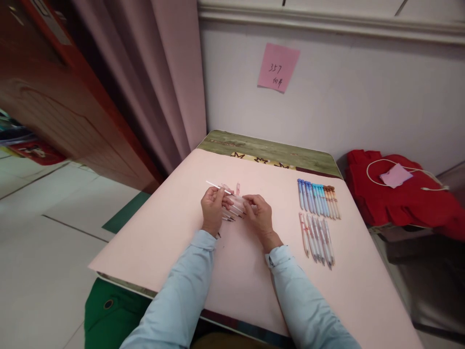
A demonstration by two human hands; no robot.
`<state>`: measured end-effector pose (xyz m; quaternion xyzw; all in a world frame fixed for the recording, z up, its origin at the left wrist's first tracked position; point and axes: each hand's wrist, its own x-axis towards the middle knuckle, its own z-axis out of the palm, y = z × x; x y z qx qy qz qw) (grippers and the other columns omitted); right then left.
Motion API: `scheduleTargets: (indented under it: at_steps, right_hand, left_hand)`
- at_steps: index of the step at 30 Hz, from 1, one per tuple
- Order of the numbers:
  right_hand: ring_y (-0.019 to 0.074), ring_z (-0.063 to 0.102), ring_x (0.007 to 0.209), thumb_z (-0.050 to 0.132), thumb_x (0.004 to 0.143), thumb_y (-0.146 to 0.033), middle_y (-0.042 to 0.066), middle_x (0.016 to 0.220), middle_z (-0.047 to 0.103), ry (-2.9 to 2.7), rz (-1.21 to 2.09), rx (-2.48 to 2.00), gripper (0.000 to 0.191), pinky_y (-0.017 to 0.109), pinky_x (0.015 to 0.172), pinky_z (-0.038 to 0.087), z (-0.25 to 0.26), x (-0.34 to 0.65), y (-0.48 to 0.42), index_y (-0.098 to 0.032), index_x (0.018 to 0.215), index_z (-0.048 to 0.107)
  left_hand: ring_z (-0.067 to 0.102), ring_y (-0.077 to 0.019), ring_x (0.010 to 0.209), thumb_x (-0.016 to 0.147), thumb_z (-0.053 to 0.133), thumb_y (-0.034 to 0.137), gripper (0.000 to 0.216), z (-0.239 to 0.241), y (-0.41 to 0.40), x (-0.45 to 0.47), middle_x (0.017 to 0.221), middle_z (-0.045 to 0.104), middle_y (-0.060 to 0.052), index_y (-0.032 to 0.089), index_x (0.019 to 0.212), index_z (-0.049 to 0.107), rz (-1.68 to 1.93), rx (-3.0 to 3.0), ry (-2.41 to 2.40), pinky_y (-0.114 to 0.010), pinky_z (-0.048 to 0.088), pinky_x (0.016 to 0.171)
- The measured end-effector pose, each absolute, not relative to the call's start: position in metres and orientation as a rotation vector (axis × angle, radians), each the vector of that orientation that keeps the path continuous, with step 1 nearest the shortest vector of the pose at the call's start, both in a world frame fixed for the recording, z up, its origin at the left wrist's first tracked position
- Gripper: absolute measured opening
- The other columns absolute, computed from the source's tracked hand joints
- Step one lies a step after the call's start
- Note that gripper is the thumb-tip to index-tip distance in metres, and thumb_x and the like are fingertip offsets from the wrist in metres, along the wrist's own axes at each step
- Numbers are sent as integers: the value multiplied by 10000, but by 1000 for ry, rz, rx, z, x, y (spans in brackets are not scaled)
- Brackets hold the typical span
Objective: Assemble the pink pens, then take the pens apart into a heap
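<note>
You sit at a table (152,252) covered in pink paper, with two rows of finished pens (317,220) lying well to your right. Between your hands, over the middle of the table, is a small bunch of clear pen barrels (234,202): light, stiff, smooth plastic, probably slippery. Your right hand (259,213) curls around the bunch. Your left hand (212,208) pinches a thin white refill (218,187), which likely bends, so grip near its lower end.

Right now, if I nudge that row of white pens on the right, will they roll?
Probably a little: the white pens look round and slim, lying loose side by side on the smooth pink sheet. They seem light and stiff. Clips, if any, may stop rolling.
</note>
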<state>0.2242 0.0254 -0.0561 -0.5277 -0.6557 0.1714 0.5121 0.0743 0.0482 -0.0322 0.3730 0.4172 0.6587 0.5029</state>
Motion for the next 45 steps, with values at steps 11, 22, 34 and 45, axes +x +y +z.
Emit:
scheduleTargets:
  at_steps: [11,22,34,45]
  right_hand:
    - [173,648,810,533,913,-274,45,894,708,-1621,443,-1251,210,289,766,501,-54,224,24,-213,990,718]
    - [169,643,780,562,906,-286,40,855,697,-1618,427,-1232,195,288,736,506,-56,222,24,-211,994,719]
    - [180,676,776,634,861,-315,22,859,739,-1620,404,-1325,164,299,739,524,-61,221,25,-239,976,723]
    - [190,662,840,610,868,-388,72,942,731,-1182,438,-1314,256,320,794,534,-60,228,30,-178,970,713]
  left_hand:
    - [551,-87,441,829,686,433,305,-37,51,74,635,672,8,187,839,506,1624,963,1097,-192,424,435]
    - [523,-82,427,842,670,426,272,-43,52,72,632,676,7,188,835,540,1620,1037,1144,-193,411,438]
    - [512,-90,452,747,767,371,226,-35,44,76,530,578,31,168,773,670,1510,1082,1134,-204,418,462]
    - [533,-78,486,820,677,347,215,-10,45,52,758,677,-24,158,916,647,1919,937,1214,-198,418,443]
